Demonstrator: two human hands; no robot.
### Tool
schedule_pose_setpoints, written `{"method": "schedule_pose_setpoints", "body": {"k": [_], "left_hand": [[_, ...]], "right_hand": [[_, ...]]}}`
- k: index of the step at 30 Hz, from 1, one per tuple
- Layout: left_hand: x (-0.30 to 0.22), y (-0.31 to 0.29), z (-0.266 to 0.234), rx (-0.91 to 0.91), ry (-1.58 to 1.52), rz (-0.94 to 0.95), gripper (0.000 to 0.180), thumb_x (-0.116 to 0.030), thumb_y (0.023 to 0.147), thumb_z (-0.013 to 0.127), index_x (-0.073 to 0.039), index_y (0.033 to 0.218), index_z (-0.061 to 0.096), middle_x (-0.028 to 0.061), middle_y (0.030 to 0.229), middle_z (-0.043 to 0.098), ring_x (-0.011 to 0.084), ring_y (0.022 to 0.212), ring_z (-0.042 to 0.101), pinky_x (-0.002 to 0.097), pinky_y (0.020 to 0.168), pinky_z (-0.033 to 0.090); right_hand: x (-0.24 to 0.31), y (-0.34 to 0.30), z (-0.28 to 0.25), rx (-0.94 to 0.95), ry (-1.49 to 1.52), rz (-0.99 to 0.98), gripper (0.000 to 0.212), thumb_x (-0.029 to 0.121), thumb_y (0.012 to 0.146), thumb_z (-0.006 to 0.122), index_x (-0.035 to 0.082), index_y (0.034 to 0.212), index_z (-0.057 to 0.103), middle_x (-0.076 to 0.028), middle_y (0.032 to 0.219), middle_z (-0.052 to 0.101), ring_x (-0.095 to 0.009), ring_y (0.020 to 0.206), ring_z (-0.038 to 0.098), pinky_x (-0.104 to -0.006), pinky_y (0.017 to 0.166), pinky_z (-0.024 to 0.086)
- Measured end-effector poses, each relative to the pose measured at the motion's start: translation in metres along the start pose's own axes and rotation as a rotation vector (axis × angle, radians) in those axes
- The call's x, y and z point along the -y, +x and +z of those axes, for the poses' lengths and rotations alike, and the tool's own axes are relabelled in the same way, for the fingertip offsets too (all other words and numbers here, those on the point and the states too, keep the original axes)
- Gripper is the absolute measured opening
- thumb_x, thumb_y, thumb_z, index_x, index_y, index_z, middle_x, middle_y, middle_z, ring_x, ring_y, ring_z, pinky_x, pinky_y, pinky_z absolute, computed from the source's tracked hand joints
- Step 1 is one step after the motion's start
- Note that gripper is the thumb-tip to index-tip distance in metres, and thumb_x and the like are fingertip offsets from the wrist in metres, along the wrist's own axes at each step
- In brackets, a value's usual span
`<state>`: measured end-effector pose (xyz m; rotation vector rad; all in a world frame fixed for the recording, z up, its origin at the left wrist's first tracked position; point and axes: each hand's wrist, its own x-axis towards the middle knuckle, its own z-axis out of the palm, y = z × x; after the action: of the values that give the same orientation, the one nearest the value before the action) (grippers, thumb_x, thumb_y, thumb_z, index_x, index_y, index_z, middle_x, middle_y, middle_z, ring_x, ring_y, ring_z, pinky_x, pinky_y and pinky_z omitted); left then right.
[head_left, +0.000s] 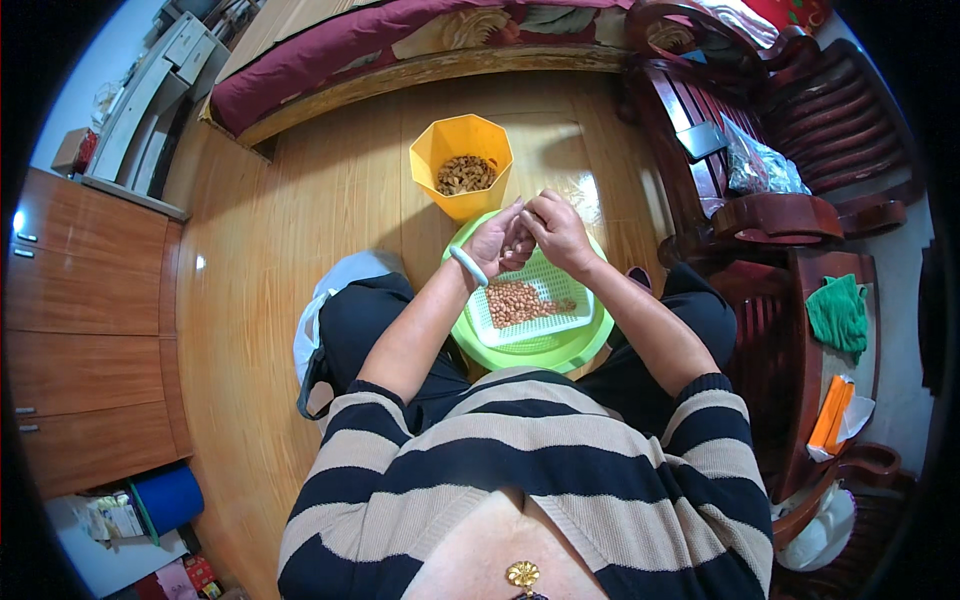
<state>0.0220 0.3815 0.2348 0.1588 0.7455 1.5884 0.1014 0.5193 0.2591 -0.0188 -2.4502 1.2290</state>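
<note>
My left hand (497, 243), with a pale bangle (468, 266) at its wrist, and my right hand (562, 234) meet fingertip to fingertip. Both have their fingers closed in a pinch; whatever is between them is too small and hidden to make out. Below them a white perforated basket (545, 325) holds shelled peanuts (513, 303), with a few darker bits at its right end. That basket rests on a round light-green basin (560, 358) between my knees. Just beyond my hands stands a yellow bin (462, 208) with brown peanut shells (466, 174) in it.
A white plastic bag (355, 268) lies by my left knee. On the right are dark wooden seats (830, 135) with a phone (701, 140), a clear bag (760, 165) and a green cloth (838, 314). A bed (430, 70) stands ahead, a wooden cabinet (90, 330) left.
</note>
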Motion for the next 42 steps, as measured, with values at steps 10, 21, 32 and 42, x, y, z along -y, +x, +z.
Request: {"method": "schedule_pose_setpoints", "body": {"k": [10,21,32,42], "left_hand": [[0.021,0.008,-0.002,-0.013,-0.146,-0.111,0.043,-0.05,0.095,0.033,-0.012,0.079,0.048,-0.0023,0.059,0.041,0.006,0.043,0.033,0.0171,0.038,0.026],[0.026,0.013,-0.017,-0.337,0.643,-0.185,0.04,-0.045,0.092,0.045,-0.01,0.074,0.052,0.0004,0.059,0.046,0.007,0.043,0.038,0.022,0.037,0.027],[0.023,0.017,-0.022,-0.457,0.314,-0.31,0.044,-0.054,0.091,0.043,-0.017,0.065,0.041,-0.0084,0.05,0.03,0.0043,0.037,0.022,0.0195,0.036,0.017],[-0.001,0.01,-0.037,-0.481,0.044,-0.02,0.05,-0.062,0.086,0.041,-0.015,0.073,0.048,-0.0027,0.054,0.042,0.0081,0.04,0.034,0.0215,0.035,0.024]], "right_hand": [[-0.034,-0.022,0.031,-0.104,0.262,0.32,0.023,0.022,0.09,0.05,0.002,0.082,0.056,-0.009,0.077,0.052,-0.022,0.073,0.054,-0.0336,0.067,0.043],[-0.067,-0.031,0.009,0.213,0.438,0.703,0.02,0.025,0.087,0.056,0.006,0.085,0.065,-0.005,0.079,0.06,-0.016,0.071,0.057,-0.0304,0.066,0.045],[-0.06,-0.03,0.014,0.213,0.262,0.549,0.023,0.019,0.078,0.07,-0.001,0.09,0.067,-0.008,0.082,0.066,-0.012,0.071,0.059,-0.0283,0.067,0.047],[-0.049,0.03,0.037,0.203,0.139,0.443,0.027,0.023,0.077,0.071,-0.001,0.088,0.066,-0.008,0.076,0.066,-0.012,0.069,0.059,-0.0283,0.063,0.047]]}}
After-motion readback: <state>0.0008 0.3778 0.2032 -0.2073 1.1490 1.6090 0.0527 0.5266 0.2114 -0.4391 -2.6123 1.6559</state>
